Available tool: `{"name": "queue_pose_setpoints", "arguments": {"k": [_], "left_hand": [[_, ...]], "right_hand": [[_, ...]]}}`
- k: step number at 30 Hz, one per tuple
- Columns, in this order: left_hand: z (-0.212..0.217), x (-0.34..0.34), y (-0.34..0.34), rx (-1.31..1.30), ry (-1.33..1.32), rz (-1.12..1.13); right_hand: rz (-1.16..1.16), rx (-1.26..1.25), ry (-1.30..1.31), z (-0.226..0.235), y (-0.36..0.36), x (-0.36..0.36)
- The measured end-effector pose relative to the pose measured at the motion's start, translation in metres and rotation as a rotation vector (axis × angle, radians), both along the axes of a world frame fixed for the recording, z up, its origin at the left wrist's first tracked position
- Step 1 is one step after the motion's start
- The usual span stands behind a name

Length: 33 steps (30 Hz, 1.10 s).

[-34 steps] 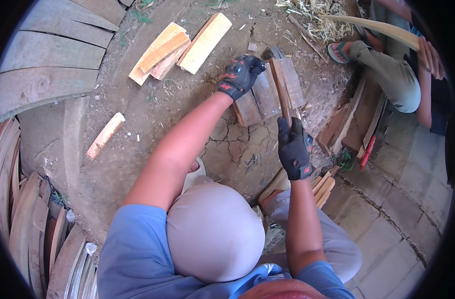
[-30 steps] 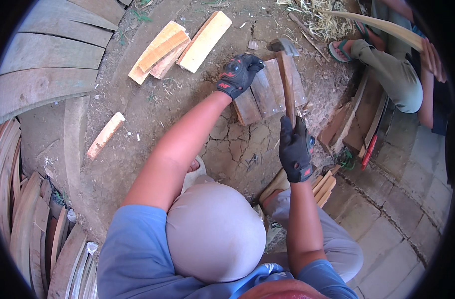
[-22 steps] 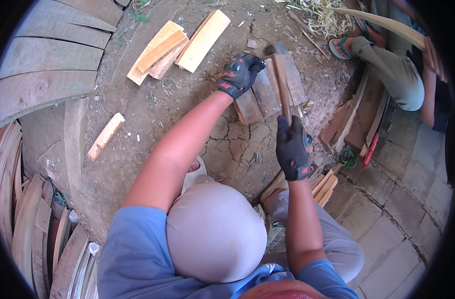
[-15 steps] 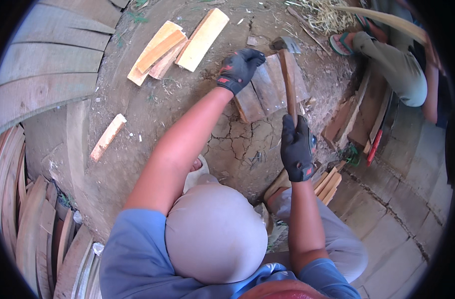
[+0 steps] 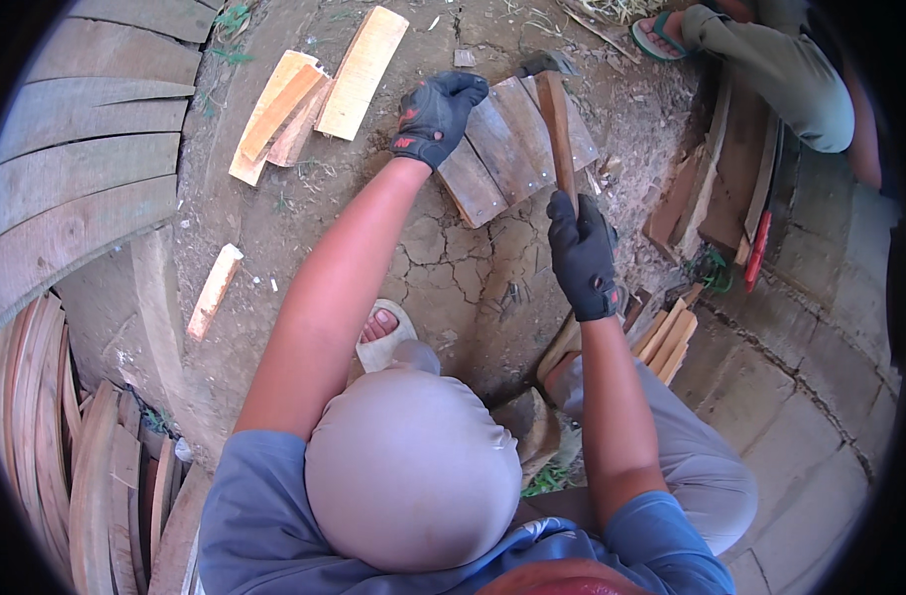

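My left hand (image 5: 439, 117), in a dark glove, is at the far left edge of a small panel of joined boards (image 5: 499, 149). Its fingers are closed together, and I cannot see what, if anything, is between them. Nail heads dot the boards, which lie on cracked soil. In my right hand (image 5: 584, 256), also gloved, is the wooden handle of a hammer (image 5: 560, 139). The hammer reaches across the panel's right side, its dark head over the far edge. Small nail-like bits (image 5: 514, 294) lie on the soil between my arms.
Pale wood offcuts (image 5: 362, 74) lie at the far left, with one short piece (image 5: 215, 292) nearer. Curved boards (image 5: 101, 476) are stacked at lower left. A red-handled tool (image 5: 758, 251) lies by planks on the right. Another person's leg (image 5: 785, 84) is at upper right.
The whole view has shifted, so most things appear further left. My left hand has drawn slightly left relative to the panel. The hammer still lies across the panel in my right hand's grip.
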<state>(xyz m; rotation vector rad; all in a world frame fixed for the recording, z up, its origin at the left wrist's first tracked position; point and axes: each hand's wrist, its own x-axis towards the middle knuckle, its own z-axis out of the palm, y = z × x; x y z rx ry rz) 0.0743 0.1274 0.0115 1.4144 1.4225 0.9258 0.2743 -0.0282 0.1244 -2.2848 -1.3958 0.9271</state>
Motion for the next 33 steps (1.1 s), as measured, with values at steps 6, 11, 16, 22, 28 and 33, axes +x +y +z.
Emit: {"name": "queue_pose_setpoints", "arguments": {"k": [6,11,16,22,28,33], "left_hand": [[-0.003,0.001,-0.001,-0.006,0.055,-0.027],[-0.013,0.000,-0.007,0.080,0.009,-0.037],[-0.011,0.003,-0.008,0.150,0.165,-0.039],[-0.031,0.002,-0.008,0.181,0.055,-0.004],[-0.027,0.003,-0.012,0.167,0.079,-0.008],[-0.024,0.000,-0.012,0.161,0.090,-0.026]], "right_hand": [[0.114,0.012,0.001,0.004,-0.001,-0.003],[0.166,0.068,-0.063,0.040,0.001,-0.018],[0.306,0.036,-0.195,0.038,-0.009,-0.017],[0.248,0.176,-0.224,0.053,-0.008,-0.028],[0.294,0.043,-0.282,0.040,-0.009,-0.027],[0.235,0.152,-0.216,0.056,-0.015,-0.037]]}}
